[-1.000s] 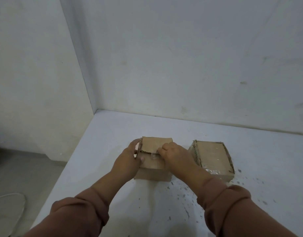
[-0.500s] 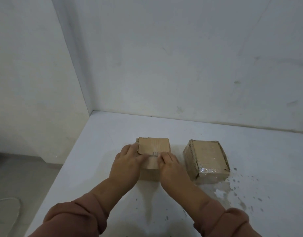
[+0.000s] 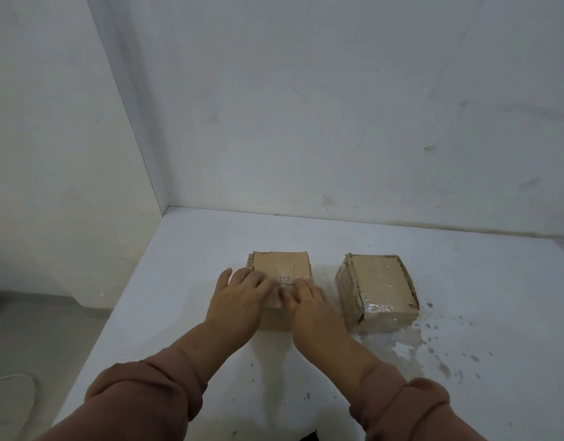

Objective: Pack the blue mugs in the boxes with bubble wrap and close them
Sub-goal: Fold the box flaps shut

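Left box [image 3: 280, 268]: brown cardboard, on the white table [image 3: 194, 249], near its left edge and short of the back corner; top flaps folded down flat, a small strip of clear tape at the seam between the two hands; contents hidden under the flaps

Right box [image 3: 381, 281]: brown cardboard, just beside the left box, a gap of bare table between them, turned slightly askew; closed, shiny clear tape [image 3: 382, 308] wrapped over its near top edge and front face

Left hand [image 3: 239, 297]: palm down on the near left part of the left box's top, fingers straight and spread, pressing the flap, gripping nothing

Right hand [image 3: 309, 300]: palm down on the near right part of the same top, fingers straight and close together, pressing the flap, gripping nothing; fingertips of both hands nearly meeting at the seam

Sleeves [image 3: 147, 396]: dusty pink, pushed up to mid-forearm on both arms

Table, further: grey stains and specks [image 3: 433, 351] in front of and to the right of the right box

Surroundings: pale scuffed walls [image 3: 338, 122] meeting in a corner behind the table; a pale cord [image 3: 10, 381] on the floor, lower left
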The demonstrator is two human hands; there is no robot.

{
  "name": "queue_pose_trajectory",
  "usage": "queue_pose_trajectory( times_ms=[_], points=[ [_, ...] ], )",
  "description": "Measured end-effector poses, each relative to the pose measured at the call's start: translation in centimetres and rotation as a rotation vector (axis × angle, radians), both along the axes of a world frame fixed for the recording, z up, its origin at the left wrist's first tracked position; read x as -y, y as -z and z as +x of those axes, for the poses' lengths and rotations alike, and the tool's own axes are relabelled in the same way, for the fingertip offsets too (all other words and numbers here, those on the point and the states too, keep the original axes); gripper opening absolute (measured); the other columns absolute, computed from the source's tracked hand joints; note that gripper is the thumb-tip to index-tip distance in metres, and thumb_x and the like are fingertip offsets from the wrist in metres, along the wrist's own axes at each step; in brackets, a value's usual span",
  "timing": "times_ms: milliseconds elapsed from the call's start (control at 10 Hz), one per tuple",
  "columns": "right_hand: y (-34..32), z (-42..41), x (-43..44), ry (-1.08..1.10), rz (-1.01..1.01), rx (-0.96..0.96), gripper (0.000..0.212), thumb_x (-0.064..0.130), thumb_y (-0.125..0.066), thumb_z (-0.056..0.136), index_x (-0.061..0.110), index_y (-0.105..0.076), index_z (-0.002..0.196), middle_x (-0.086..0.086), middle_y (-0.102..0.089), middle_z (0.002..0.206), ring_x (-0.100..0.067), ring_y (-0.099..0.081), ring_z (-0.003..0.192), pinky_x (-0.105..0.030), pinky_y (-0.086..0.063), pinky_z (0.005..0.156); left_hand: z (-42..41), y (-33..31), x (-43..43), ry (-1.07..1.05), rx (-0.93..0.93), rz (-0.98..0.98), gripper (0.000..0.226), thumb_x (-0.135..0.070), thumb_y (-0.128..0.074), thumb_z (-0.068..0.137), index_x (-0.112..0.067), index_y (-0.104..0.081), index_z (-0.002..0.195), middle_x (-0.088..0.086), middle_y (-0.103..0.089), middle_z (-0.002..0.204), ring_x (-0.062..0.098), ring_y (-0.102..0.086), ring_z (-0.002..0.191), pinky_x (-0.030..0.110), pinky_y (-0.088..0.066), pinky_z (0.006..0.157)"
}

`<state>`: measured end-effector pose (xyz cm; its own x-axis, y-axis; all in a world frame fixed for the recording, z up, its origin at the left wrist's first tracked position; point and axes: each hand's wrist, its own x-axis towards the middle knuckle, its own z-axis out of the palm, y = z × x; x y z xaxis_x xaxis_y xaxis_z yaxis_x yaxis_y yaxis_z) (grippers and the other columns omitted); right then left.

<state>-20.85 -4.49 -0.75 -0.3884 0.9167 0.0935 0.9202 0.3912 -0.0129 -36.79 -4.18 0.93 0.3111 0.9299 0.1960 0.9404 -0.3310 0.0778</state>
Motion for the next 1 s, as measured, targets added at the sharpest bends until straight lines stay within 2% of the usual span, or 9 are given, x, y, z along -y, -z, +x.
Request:
queue_pose_trajectory(
  times_ms=[100, 200, 300, 400, 500, 700, 800, 900, 1000],
  points=[
    [-0.1, -0.5, 0.3, 0.005, 0.009, 0.038, 0.063, 0.016, -0.076, 0.051, 0.012, -0.065, 0.112, -0.013, -0.066, 0.099, -0.034, -0.064, 0.100, -0.043, -0.054, 0.087, -0.2, -0.4, -0.1, 0.004, -0.056, -0.056, 0.048, -0.014, -0.081, 0.056, -0.033, -0.072, 0.099, -0.002, -0.071, 0.098, 0.027, -0.067, 0.099, 0.052, -0.048, 0.091],
    [-0.2, -0.8, 0.3, 0.037, 0.016, 0.017, 0.053, 0.015, -0.076, 0.051, 0.009, -0.067, 0.103, -0.012, -0.067, 0.096, -0.032, -0.065, 0.097, -0.042, -0.055, 0.086, 0.1, -0.8, 0.2, 0.001, -0.068, -0.099, 0.045, -0.016, -0.061, 0.083, -0.033, -0.059, 0.125, -0.001, -0.054, 0.131, 0.028, -0.040, 0.133, 0.051, -0.020, 0.113],
    [-0.2, -0.5, 0.3, 0.041, 0.008, -0.015, 0.051, 0.009, -0.072, 0.057, 0.004, -0.065, 0.107, -0.015, -0.066, 0.106, -0.034, -0.063, 0.106, -0.042, -0.052, 0.092, 0.1, -1.0, 0.4, -0.039, -0.089, -0.105, 0.045, -0.015, -0.049, 0.090, -0.031, -0.052, 0.132, -0.005, -0.043, 0.142, 0.024, -0.025, 0.141, 0.047, -0.006, 0.117],
    [-0.4, -0.1, 0.4, 0.008, -0.112, -0.095, 0.052, 0.003, -0.050, 0.083, -0.003, -0.041, 0.134, -0.019, -0.041, 0.140, -0.036, -0.036, 0.134, -0.041, -0.031, 0.112, 0.0, -1.4, 0.3, -0.072, -0.082, -0.140, 0.044, -0.011, -0.047, 0.089, -0.027, -0.054, 0.129, -0.007, -0.045, 0.142, 0.024, -0.028, 0.140, 0.047, -0.006, 0.117],
    [-1.5, 0.7, 0.2, 0.090, -0.187, -0.356, 0.036, 0.010, -0.036, 0.095, 0.009, -0.044, 0.130, -0.004, -0.042, 0.136, -0.024, -0.045, 0.123, -0.024, -0.039, 0.097, 0.2, -1.5, -0.1, -0.137, 0.019, -0.193, 0.040, -0.012, -0.045, 0.088, -0.028, -0.056, 0.122, -0.011, -0.050, 0.135, 0.018, -0.036, 0.133, 0.046, -0.008, 0.117],
    [-6.0, 3.2, -0.6, 0.142, -0.114, -0.473, 0.038, 0.004, -0.044, 0.089, 0.003, -0.054, 0.125, -0.010, -0.049, 0.134, -0.023, -0.046, 0.121, -0.022, -0.033, 0.098, 1.8, -4.5, -1.5, -0.169, 0.221, -0.102, 0.034, -0.007, -0.049, 0.084, -0.026, -0.064, 0.108, -0.007, -0.057, 0.121, 0.016, -0.052, 0.112, 0.029, -0.029, 0.104],
    [-10.6, 5.1, -1.6, 0.176, -0.037, -0.621, 0.038, -0.001, -0.048, 0.083, 0.006, -0.061, 0.118, -0.009, -0.053, 0.129, -0.019, -0.047, 0.120, -0.011, -0.027, 0.093, 4.3, -8.0, -2.4, -0.134, 0.303, -0.038, 0.038, -0.003, -0.046, 0.084, -0.022, -0.063, 0.112, -0.004, -0.057, 0.126, 0.018, -0.052, 0.115, 0.030, -0.034, 0.101],
    [-17.4, 8.0, -2.1, 0.167, 0.176, -0.779, 0.034, -0.004, -0.053, 0.078, 0.008, -0.068, 0.106, -0.008, -0.062, 0.116, -0.018, -0.056, 0.103, -0.017, -0.038, 0.095, 7.3, -12.5, -4.1, -0.089, 0.346, 0.045, 0.036, -0.006, -0.045, 0.087, -0.021, -0.062, 0.115, -0.003, -0.056, 0.129, 0.020, -0.050, 0.118, 0.032, -0.035, 0.101],
    [-26.5, 12.2, -0.4, 0.101, 0.446, -0.979, 0.034, -0.004, -0.057, 0.076, 0.017, -0.071, 0.098, -0.004, -0.067, 0.101, -0.014, -0.062, 0.094, -0.010, -0.042, 0.083, 10.6, -18.4, -5.3, -0.072, 0.379, 0.168, 0.036, -0.009, -0.045, 0.088, -0.022, -0.061, 0.118, -0.003, -0.055, 0.132, 0.021, -0.049, 0.121, 0.031, -0.033, 0.101]
  ],
)
